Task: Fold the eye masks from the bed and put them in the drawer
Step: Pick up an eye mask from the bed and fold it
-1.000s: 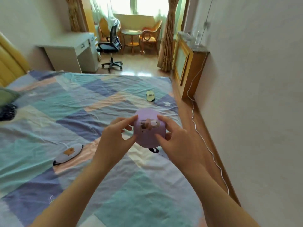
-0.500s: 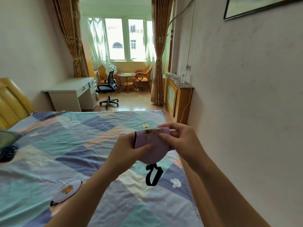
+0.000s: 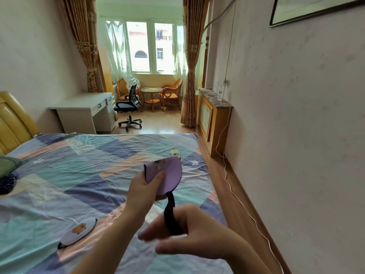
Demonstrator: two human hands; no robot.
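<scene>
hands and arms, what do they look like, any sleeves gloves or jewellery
Both forearms are bare as far as the head view shows; no sleeve edge comes into frame. The left hand and right hand wear no gloves, and no rings, watch or bracelet are visible. The nails that show are short and look unpainted.

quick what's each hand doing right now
Left hand: closed on the folded purple eye mask.
Right hand: holding the mask's black strap, looped over its fingers.
</scene>
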